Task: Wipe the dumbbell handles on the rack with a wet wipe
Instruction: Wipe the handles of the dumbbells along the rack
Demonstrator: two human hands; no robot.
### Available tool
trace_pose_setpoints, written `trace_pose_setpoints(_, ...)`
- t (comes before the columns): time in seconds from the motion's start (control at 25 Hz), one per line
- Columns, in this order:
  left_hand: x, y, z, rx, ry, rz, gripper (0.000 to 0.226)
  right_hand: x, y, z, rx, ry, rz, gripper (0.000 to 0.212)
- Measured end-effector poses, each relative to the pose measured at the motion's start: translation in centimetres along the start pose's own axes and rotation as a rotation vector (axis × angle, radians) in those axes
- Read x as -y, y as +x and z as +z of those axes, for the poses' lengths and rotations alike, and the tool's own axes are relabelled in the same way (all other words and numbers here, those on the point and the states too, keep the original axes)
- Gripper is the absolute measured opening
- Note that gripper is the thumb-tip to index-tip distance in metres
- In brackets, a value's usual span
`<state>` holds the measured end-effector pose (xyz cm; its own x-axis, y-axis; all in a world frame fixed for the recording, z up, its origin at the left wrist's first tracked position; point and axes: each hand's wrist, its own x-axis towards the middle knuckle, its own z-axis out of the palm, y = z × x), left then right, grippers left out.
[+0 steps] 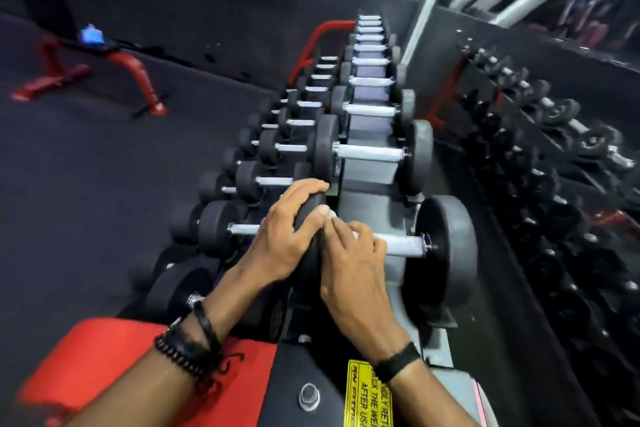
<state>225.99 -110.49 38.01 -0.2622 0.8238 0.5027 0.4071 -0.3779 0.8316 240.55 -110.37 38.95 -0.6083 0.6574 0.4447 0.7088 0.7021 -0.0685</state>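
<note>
A yellow printed label [368,395] is seen nearest, below the closest black round-headed dumbbell [445,246]; "AFTER USE" can be read, the rest only in part. On that dumbbell's left head the left hand [287,239] is curled, steadying it. Its knurled silver handle [403,245] is gripped by the right hand [353,270] through a white wet wipe [333,215]. The wipe would best be wrapped fully and drawn rightward along the bare knurling. Beyond, further dumbbells on the grey rack [367,204] are lined.

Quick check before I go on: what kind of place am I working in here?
Most likely a gym's free-weights area: a long rack lined with dumbbells, dark rubber-like flooring, and a mirror reflecting the weights.
</note>
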Motion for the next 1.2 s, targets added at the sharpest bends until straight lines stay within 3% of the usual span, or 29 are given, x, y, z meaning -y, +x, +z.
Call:
trace_pose_setpoints(0.12, -0.4, -0.4, 0.8, -0.071, -0.041, 0.005, 0.041, -0.3, 0.6, -0.6, 0.161, -0.190, 0.005, 0.070)
trace_pose_setpoints(0.28, -0.3, -0.2, 0.6, -0.061, -0.019, -0.040, 0.041, -0.3, 3.1, -0.9, 0.319, -0.202, 0.035, 0.058)
trace_pose_setpoints(0.48, -0.3, -0.5, 0.8, -0.074, -0.012, -0.009, 0.042, 0.0, -1.3, -1.3, 0.250, -0.351, -0.011, 0.068)
trace_pose_setpoints(0.72, 0.2, -0.1, 0.4, -0.045, -0.031, -0.025, 0.043, -0.2, 3.0, 0.3, 0.305, -0.485, 0.063, 0.036)
trace_pose_setpoints(0.88, 0.1, -0.2, 0.4, -0.047, -0.033, -0.012, 0.040, -0.1, 0.2, 0.2, 0.232, -0.459, 0.016, 0.062)
trace_pose_setpoints(0.96, 0.0, 0.0, 0.4, -0.049, -0.036, -0.022, 0.039, 0.1, 0.9, -0.3, 0.299, -0.497, 0.049, 0.062)
trace_pose_setpoints(1.12, 0.5, 0.0, 0.3, -0.040, -0.038, -0.030, 0.039, -0.2, 4.7, 0.4, 0.455, -0.398, 0.077, 0.039)
trace_pose_setpoints(1.2, 0.4, 0.0, 0.3, -0.031, -0.049, -0.031, 0.039, 0.0, 4.1, 0.1, 0.463, -0.371, 0.092, 0.047)
